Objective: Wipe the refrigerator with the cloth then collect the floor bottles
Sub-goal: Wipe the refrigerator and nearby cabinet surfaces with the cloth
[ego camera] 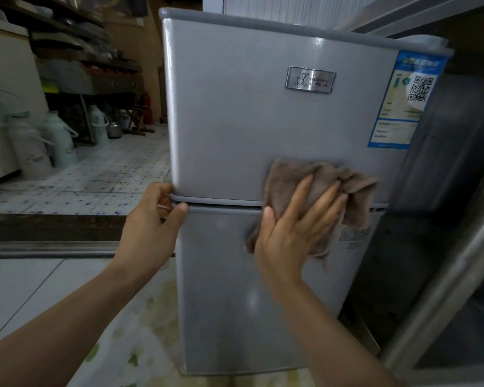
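A small grey two-door refrigerator [249, 121] stands right in front of me. My right hand [294, 230] lies flat with fingers spread on a brown cloth [294, 177], pressing it against the fridge front across the seam between the upper and lower doors. My left hand [151, 219] grips the left edge of the fridge at that same seam, thumb on the lower door's front. Several pale thermos bottles [59, 141] stand on the floor at the far left, against a white cabinet.
A blue energy label [403, 101] sits on the upper door's right side. A metal frame [444, 275] rises close on the right. A dark threshold step [53, 227] crosses the floor left of the fridge. Cluttered shelves [81, 51] stand at the back.
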